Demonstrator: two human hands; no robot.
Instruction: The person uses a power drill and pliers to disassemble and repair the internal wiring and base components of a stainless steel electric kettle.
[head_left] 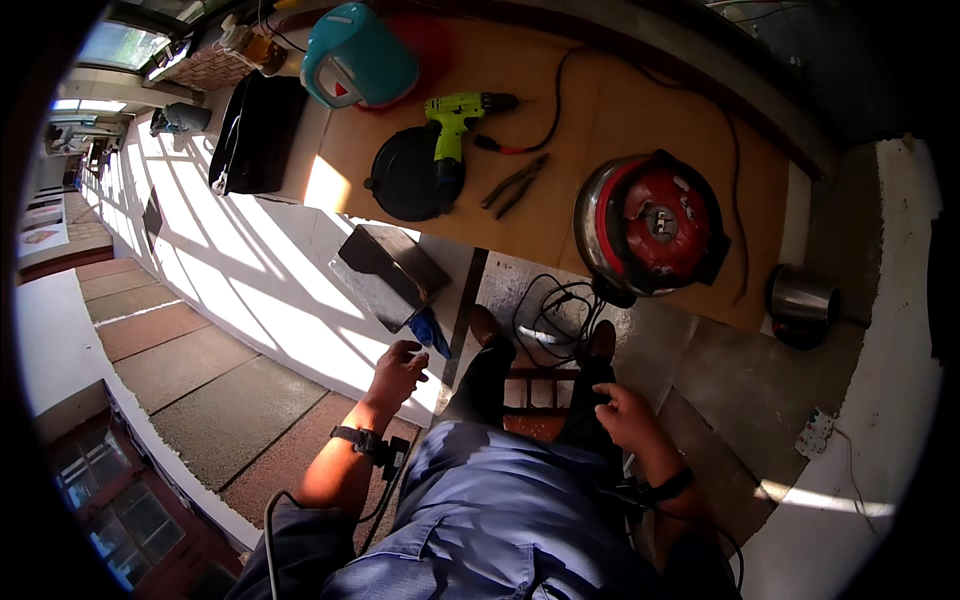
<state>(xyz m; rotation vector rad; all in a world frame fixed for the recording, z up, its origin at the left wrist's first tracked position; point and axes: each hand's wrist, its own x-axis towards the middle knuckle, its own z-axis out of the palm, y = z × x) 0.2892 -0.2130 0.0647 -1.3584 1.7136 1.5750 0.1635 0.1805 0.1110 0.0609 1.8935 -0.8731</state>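
My left hand point(400, 372) is held above the left part of my lap, fingers loosely bent and apart, with nothing visible in it. Just beyond it a blue cloth or glove point(430, 332) hangs at the end of a grey metal box point(392, 276). Over my right thigh is my right hand point(628, 416), empty, its forefinger stretched out and the other fingers partly curled. Neither hand touches anything on the table. A round red-and-silver electric appliance point(665, 225) with black handles stands at the table's near right edge.
On the brown tabletop point(540, 215) are a yellow-green cordless drill point(455, 125) over a round black plate point(405, 185), pliers point(515, 187), a black cable point(553, 105) and a teal kettle point(360, 55). A steel pot point(800, 297) stands at right; coiled cord point(555, 310) lies by my feet.
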